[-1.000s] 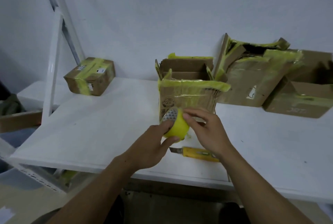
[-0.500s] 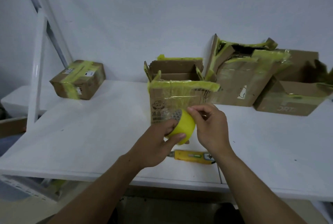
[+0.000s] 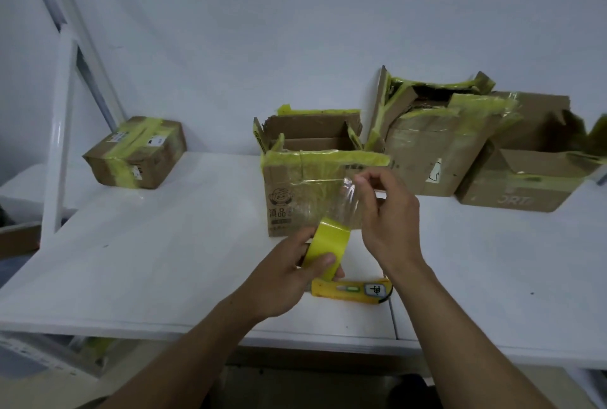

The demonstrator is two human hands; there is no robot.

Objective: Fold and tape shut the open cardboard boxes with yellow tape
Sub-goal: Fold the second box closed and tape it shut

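Note:
My left hand (image 3: pixel 289 280) grips a yellow tape roll (image 3: pixel 326 249) just above the white table (image 3: pixel 164 260). My right hand (image 3: pixel 387 221) pinches the free end of the tape, and a see-through strip (image 3: pixel 341 205) stretches from the roll up to its fingers. Right behind the hands stands an open cardboard box (image 3: pixel 308 175) with its flaps up and old yellow tape along its rim. Two more open boxes sit to the right: one tilted (image 3: pixel 433 145), one low and wide (image 3: pixel 525 175).
A small box (image 3: pixel 136 152) taped shut with yellow tape stands at the back left. A yellow utility knife (image 3: pixel 351 290) lies on the table under my hands. A white frame post (image 3: pixel 59 145) rises at the left. The table's front edge runs close to me.
My right hand has lifted away from the roll, pulling out a strip of tape. The left hand keeps its grip on the roll, which now sits a little lower.

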